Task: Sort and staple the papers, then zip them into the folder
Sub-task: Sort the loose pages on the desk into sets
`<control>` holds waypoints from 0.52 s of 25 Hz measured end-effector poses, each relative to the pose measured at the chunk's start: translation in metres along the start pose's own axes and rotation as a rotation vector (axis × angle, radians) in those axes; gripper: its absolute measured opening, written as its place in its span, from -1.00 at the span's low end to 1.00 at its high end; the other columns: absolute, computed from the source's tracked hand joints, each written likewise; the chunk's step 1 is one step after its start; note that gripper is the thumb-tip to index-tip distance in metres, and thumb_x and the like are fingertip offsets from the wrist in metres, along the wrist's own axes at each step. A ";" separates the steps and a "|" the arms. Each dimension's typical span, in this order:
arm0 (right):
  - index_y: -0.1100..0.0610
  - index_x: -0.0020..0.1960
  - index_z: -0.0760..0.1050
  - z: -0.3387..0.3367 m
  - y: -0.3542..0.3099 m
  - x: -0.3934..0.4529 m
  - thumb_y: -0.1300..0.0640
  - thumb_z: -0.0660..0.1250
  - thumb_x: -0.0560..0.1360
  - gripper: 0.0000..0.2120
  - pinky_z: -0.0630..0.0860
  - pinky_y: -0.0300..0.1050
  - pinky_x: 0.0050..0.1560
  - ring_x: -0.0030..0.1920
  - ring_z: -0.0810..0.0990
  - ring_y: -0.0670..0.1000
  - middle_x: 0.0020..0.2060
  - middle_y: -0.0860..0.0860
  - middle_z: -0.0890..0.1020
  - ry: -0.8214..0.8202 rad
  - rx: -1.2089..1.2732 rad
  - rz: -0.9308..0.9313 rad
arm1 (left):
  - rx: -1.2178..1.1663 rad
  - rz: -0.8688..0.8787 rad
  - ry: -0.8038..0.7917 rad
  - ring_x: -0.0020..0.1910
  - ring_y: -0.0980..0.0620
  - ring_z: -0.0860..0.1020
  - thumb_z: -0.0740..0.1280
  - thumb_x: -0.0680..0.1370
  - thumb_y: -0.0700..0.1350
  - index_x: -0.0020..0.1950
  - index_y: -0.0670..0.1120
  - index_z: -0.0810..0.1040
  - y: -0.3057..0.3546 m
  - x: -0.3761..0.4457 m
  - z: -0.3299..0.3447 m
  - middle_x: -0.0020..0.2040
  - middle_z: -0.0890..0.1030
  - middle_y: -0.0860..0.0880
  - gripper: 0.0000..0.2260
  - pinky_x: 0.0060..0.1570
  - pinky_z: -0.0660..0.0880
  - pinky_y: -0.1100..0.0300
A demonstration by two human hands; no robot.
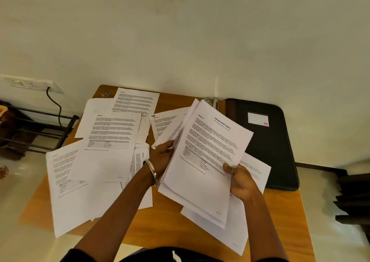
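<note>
Papers (108, 141) lie spread over the left side of the wooden counter (280, 211). Both hands hold up a stack of pages (204, 161) near the middle. The left hand (160, 155) has its grip curled on the stack's left edge, and the right hand (240, 179) pinches the right edge with its thumb on top. A black zip folder (266, 141) lies at the far right, closed.

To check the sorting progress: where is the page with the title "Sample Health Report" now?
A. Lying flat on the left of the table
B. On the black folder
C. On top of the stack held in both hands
C: the titled page tops the stack that the left hand and right hand hold.
</note>
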State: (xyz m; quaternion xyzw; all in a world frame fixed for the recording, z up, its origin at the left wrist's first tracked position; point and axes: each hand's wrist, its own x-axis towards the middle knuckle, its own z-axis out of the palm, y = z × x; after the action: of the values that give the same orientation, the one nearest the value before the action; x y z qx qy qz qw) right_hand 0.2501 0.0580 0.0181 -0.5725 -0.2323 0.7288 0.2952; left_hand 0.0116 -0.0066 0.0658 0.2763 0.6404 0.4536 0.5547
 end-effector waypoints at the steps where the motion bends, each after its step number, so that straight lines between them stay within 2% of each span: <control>1: 0.06 0.21 0.50 0.001 -0.003 -0.001 0.30 0.30 0.53 -0.71 0.59 0.10 -0.02 0.10 0.61 0.13 0.13 0.10 0.63 0.026 -0.060 -0.046 | -0.005 -0.034 0.013 0.13 -0.23 0.56 0.25 0.58 -0.06 0.17 -0.03 0.52 0.002 -0.002 -0.002 0.11 0.60 -0.15 -0.81 0.11 0.52 -0.15; 3: -0.01 0.31 0.35 0.009 -0.018 -0.004 0.27 0.33 0.52 -0.58 0.59 -0.06 -0.07 0.07 0.59 0.00 0.18 0.03 0.58 0.090 -0.227 -0.242 | -0.014 -0.028 0.009 0.12 -0.14 0.56 0.29 0.45 0.22 0.13 0.08 0.47 0.008 -0.001 -0.009 0.12 0.59 -0.05 -0.66 0.04 0.57 -0.04; 4: -0.02 0.38 0.26 0.017 -0.028 -0.008 0.27 0.33 0.52 -0.48 0.57 -0.19 -0.09 0.05 0.57 -0.09 0.17 -0.03 0.55 0.095 -0.292 -0.365 | 0.062 0.010 0.005 0.11 -0.10 0.56 0.31 0.39 0.28 0.13 0.07 0.46 0.011 0.002 -0.013 0.15 0.58 -0.02 -0.57 0.01 0.58 0.01; 5: -0.01 0.44 0.20 0.026 -0.037 -0.010 0.27 0.33 0.52 -0.43 0.55 -0.28 -0.11 0.04 0.56 -0.16 0.15 -0.09 0.53 0.087 -0.337 -0.488 | 0.194 0.075 0.025 0.09 -0.07 0.56 0.37 0.38 0.25 0.14 0.02 0.47 0.015 0.006 -0.014 0.16 0.57 -0.01 -0.55 -0.03 0.58 0.07; 7: 0.08 0.42 0.28 0.047 -0.050 -0.017 0.22 0.32 0.54 -0.52 0.55 -0.31 -0.06 0.03 0.55 -0.21 0.09 -0.14 0.53 0.103 -0.388 -0.678 | 0.394 0.263 0.202 0.00 0.01 0.55 0.43 0.44 0.00 0.19 -0.10 0.48 0.020 0.011 -0.010 0.11 0.58 -0.03 -0.62 -0.08 0.54 0.20; 9: 0.15 0.30 0.40 0.068 -0.056 -0.025 0.14 0.30 0.55 -0.66 0.55 -0.30 -0.01 0.02 0.57 -0.16 0.03 -0.10 0.56 0.126 -0.388 -0.781 | 0.376 0.402 0.439 -0.05 0.05 0.53 0.43 0.46 -0.12 0.21 -0.16 0.49 0.023 0.013 -0.004 0.03 0.58 0.00 -0.65 -0.09 0.49 0.29; 11: 0.17 0.31 0.41 0.078 -0.048 -0.022 0.13 0.29 0.55 -0.66 0.56 -0.35 -0.03 0.02 0.57 -0.11 0.02 -0.05 0.57 0.127 -0.418 -0.801 | 0.309 0.426 0.557 -0.15 0.01 0.54 0.42 0.47 -0.12 0.15 -0.19 0.51 0.017 0.011 -0.001 -0.08 0.59 -0.03 -0.70 -0.22 0.42 0.41; 13: 0.13 0.36 0.35 0.079 -0.028 -0.012 0.07 0.28 0.55 -0.60 0.57 -0.29 0.01 0.05 0.57 -0.05 0.06 -0.05 0.54 0.090 -0.499 -0.730 | 0.312 0.339 0.592 -0.18 -0.09 0.56 0.42 0.47 -0.10 0.15 -0.21 0.49 -0.002 0.010 0.000 -0.10 0.61 -0.13 -0.68 -0.27 0.38 0.40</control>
State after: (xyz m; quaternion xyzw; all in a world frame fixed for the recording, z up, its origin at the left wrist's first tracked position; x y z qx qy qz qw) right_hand 0.1802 0.0691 0.0639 -0.5381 -0.5749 0.4727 0.3956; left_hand 0.0098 0.0011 0.0594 0.3166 0.7795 0.4964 0.2139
